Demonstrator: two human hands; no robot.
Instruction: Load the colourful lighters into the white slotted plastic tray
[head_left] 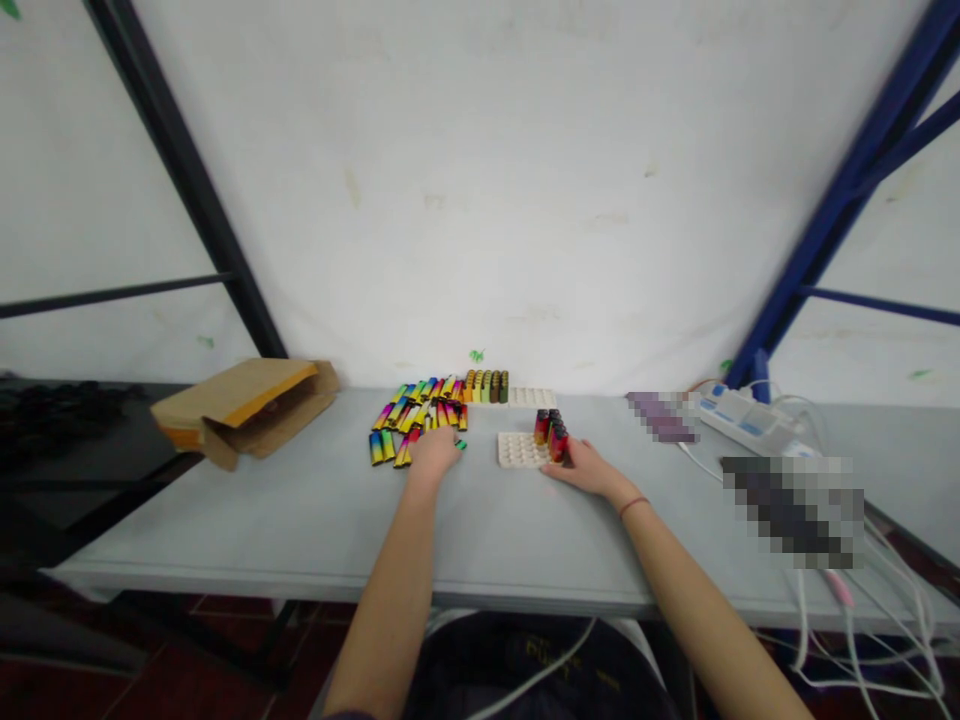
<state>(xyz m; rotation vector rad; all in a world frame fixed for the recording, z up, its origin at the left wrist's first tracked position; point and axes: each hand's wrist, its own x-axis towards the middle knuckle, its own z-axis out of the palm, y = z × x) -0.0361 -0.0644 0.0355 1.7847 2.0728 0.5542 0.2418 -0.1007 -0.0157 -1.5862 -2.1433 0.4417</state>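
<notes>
Bare forearms (395,565), thin reddish band (634,503) at the right wrist (624,492), dark clothing (469,665) (yellowish lettering (553,656), blurred)

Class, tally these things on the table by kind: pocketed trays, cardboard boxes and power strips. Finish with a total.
White rectangular pocketed trays: 3
Brown open-ended cardboard box: 1
White, long multi-socket power strip: 1
Total: 5
</notes>
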